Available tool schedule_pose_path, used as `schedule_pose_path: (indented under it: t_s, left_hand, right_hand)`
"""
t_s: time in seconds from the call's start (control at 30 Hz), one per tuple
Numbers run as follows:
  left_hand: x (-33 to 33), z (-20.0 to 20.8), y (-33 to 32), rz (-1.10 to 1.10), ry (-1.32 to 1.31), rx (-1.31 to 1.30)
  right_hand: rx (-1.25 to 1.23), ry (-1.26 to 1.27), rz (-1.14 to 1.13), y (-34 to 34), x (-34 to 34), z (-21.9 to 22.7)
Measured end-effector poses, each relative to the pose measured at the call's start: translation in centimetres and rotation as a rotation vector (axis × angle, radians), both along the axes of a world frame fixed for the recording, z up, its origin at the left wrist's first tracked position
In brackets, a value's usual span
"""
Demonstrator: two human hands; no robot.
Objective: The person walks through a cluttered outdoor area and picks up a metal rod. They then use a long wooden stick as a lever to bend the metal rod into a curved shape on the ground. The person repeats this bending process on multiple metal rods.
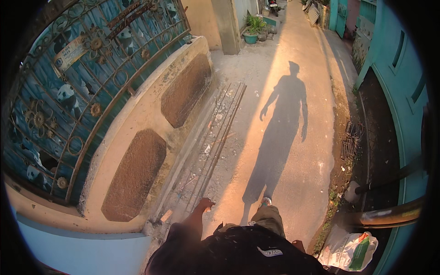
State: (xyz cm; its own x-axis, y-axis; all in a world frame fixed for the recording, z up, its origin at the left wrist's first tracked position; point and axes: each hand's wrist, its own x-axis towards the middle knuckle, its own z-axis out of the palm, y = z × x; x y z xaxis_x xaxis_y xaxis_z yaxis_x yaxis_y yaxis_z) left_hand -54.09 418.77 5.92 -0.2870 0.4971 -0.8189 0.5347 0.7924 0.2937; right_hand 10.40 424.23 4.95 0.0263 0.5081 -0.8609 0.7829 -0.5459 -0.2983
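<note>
My left hand (206,204) hangs beside my body, above the paving near several long thin rods (224,126) on the ground. Its fingers are loosely bent and a little apart, with nothing visible in them. Only a small part of my right hand (298,245) shows past my dark shirt (238,252), low on the right. Its fingers are too hidden to read. One foot in a light shoe (266,201) is on the sunlit lane (293,174), below khaki trousers (270,219). My long shadow (282,123) stretches ahead, both arms hanging.
A low tan wall (183,133) with a rusty metal fence (87,101) runs along the left. Potted plants (251,37) and a parked motorbike (273,6) stand farther ahead. At right are a teal gate (394,78), a pile of sticks (352,137) and a white-and-green sack (349,251).
</note>
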Motion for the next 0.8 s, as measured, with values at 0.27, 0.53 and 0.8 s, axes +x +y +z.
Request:
schedule_pose_path:
  t_s: [0.27,0.53,0.8]
  left_hand:
    - [4.2,8.3,13.8,0.515,-0.254,0.257]
    - [-5.9,-4.8,23.3,1.128,-0.161,-0.047]
    - [-16.9,11.2,66.9,0.627,-0.137,0.47]
  right_hand:
    - [0.927,0.227,0.066,58.2,-14.9,24.1]
    - [0.715,0.465,0.133,74.0,-30.5,18.6]
    - [-0.136,0.018,0.088,71.6,-20.1,5.2]
